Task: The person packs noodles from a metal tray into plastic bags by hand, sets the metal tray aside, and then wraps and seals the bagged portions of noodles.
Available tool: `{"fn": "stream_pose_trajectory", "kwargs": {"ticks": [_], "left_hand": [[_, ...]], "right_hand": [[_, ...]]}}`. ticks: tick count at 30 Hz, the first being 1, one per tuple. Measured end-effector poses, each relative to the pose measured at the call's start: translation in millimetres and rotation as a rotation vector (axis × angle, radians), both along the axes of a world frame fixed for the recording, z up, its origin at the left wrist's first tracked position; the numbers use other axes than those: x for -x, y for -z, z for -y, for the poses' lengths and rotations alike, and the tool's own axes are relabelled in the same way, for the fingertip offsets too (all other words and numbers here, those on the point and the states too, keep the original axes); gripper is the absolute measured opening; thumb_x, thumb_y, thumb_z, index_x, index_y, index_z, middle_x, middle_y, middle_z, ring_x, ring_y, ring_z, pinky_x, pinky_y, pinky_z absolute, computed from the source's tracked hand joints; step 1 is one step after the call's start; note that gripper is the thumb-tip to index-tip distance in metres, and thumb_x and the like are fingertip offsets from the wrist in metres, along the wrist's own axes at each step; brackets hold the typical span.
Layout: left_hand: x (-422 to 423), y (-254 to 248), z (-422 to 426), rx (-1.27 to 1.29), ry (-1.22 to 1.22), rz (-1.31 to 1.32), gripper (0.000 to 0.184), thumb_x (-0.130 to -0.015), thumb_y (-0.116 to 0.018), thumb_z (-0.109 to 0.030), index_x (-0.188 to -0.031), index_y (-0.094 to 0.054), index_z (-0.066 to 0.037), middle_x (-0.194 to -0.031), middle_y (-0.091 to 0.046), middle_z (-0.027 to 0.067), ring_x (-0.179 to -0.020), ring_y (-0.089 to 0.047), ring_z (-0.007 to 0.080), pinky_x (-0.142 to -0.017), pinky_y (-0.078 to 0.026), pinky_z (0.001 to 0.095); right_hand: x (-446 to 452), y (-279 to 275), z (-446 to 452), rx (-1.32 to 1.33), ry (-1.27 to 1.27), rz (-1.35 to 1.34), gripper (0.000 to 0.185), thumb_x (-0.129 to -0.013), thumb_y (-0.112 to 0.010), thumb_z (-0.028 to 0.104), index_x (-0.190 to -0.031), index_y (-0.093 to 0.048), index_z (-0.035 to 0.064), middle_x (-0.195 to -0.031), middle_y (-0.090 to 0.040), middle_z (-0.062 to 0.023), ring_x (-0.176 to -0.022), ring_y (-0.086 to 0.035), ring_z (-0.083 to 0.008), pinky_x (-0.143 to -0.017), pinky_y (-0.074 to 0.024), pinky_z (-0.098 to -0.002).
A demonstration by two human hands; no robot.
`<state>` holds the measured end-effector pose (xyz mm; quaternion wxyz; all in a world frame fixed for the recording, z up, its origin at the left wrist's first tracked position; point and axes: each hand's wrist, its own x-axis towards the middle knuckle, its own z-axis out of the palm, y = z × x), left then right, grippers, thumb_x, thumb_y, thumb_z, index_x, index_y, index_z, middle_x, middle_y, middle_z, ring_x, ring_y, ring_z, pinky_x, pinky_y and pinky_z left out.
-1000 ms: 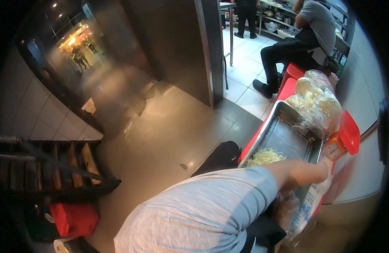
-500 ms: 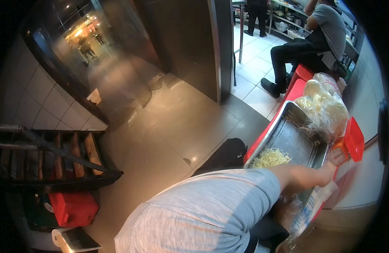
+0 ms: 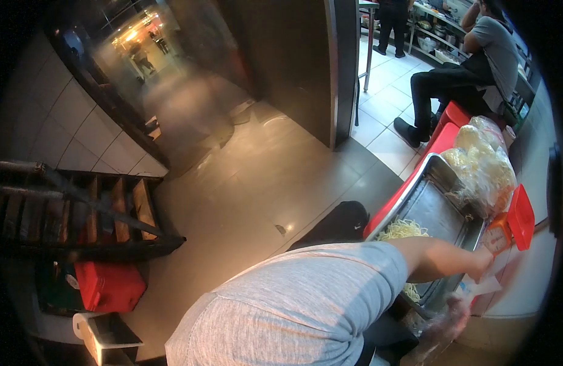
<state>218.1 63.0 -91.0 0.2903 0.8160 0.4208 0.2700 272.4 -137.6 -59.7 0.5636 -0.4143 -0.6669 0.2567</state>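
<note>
My left hand (image 3: 484, 263) reaches across the metal tray (image 3: 437, 204) to its right side, beside the orange scale (image 3: 497, 236). Its fingers are closed on a pale plastic bag (image 3: 485, 285). Lower down, my right hand (image 3: 457, 314) is blurred, next to clear plastic; its fingers cannot be made out. Pale noodle-like strands (image 3: 404, 229) lie in the near part of the tray, and more strands (image 3: 411, 291) show below my forearm. Bulging clear bags (image 3: 479, 161) of pale food stand at the tray's far right.
A red lid or tray (image 3: 521, 217) stands upright by the wall. Behind the bags, a seated person (image 3: 491, 58) is on a red surface; another person (image 3: 392, 24) stands farther back. Wooden steps (image 3: 120, 210), a red container (image 3: 110, 285) and a dark door (image 3: 287, 67) are at left and centre.
The view has shifted, so the surroundings sit farther right. My right hand has come into sight below the left, and more strands show under my forearm. The white-and-blue bag there is no longer visible.
</note>
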Motion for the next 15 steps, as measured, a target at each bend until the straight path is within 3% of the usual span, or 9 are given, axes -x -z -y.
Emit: {"fn": "stream_pose_trajectory", "kwargs": {"ticks": [1,2,4,6,9,14,15], "left_hand": [[-1.5,2.2,-1.2,0.003,-0.012,0.013,0.014,-0.067,-0.072,-0.026,-0.070,-0.065,-0.014,-0.080,-0.065,0.0036,-0.082,-0.063,0.0207,-0.081,-0.045,0.0321],[-4.3,5.9,-1.6,-0.002,-0.029,0.029,0.014,-0.067,-0.072,-0.026,-0.068,-0.065,-0.014,-0.079,-0.065,0.0032,-0.080,-0.063,0.0202,-0.080,-0.046,0.0308],[-24.1,29.7,-18.4,0.026,-0.079,0.082,0.014,-0.067,-0.070,-0.024,-0.066,-0.063,-0.013,-0.081,-0.065,0.0051,-0.081,-0.063,0.0207,-0.079,-0.046,0.0303],[-30.6,33.3,-21.7,0.031,-0.078,0.085,0.013,-0.068,-0.069,-0.023,-0.067,-0.063,-0.012,-0.082,-0.065,0.0065,-0.081,-0.063,0.0216,-0.078,-0.046,0.0313],[-11.9,8.3,0.2,0.007,0.032,-0.046,0.011,-0.071,-0.068,-0.024,-0.075,-0.064,-0.014,-0.085,-0.065,0.0077,-0.083,-0.062,0.0235,-0.077,-0.047,0.0349],[-1.3,-10.6,16.7,-0.024,0.135,-0.200,0.014,-0.076,-0.066,-0.024,-0.087,-0.067,-0.016,-0.089,-0.065,0.0097,-0.086,-0.061,0.0266,-0.075,-0.048,0.0409],[0.4,-0.6,6.2,-0.204,0.009,-0.118,0.017,-0.077,-0.063,-0.024,-0.091,-0.066,-0.014,-0.093,-0.064,0.0107,-0.091,-0.060,0.0277,-0.078,-0.047,0.0417]], "right_hand": [[-18.3,12.6,-10.4,-0.005,0.049,-0.198,0.031,-0.089,-0.058,0.020,-0.115,-0.055,0.0049,-0.100,-0.058,-0.0103,-0.089,-0.055,-0.0243,-0.079,-0.0440,-0.0356],[-64.4,59.7,-41.8,0.129,0.192,-0.406,0.039,-0.090,-0.057,0.026,-0.124,-0.050,0.0077,-0.108,-0.056,-0.0086,-0.096,-0.053,-0.0241,-0.086,-0.0415,-0.0367],[-75.3,48.7,-66.9,0.349,0.285,-0.555,0.045,-0.091,-0.055,0.031,-0.129,-0.045,0.0092,-0.116,-0.053,-0.0083,-0.097,-0.052,-0.0224,-0.088,-0.0394,-0.0371],[-95.5,70.7,-83.5,0.390,0.138,-0.674,0.057,-0.086,-0.063,0.035,-0.131,-0.040,0.0107,-0.114,-0.051,-0.0058,-0.093,-0.050,-0.0176,-0.079,-0.0406,-0.0339],[-50.1,33.7,-80.2,0.563,0.229,-0.631,0.053,-0.087,-0.063,0.032,-0.129,-0.043,0.0086,-0.110,-0.053,-0.0046,-0.094,-0.049,-0.0162,-0.079,-0.0399,-0.0357],[-108.5,92.5,-124.0,0.513,0.055,-0.624,0.034,-0.087,-0.061,0.027,-0.108,-0.055,0.0013,-0.094,-0.058,-0.0066,-0.085,-0.052,-0.0197,-0.077,-0.0411,-0.0308],[-118.7,106.1,-126.2,0.524,0.039,-0.630,0.030,-0.087,-0.060,0.025,-0.103,-0.057,-0.0004,-0.091,-0.058,-0.0075,-0.083,-0.053,-0.0208,-0.076,-0.0417,-0.0305]]}}
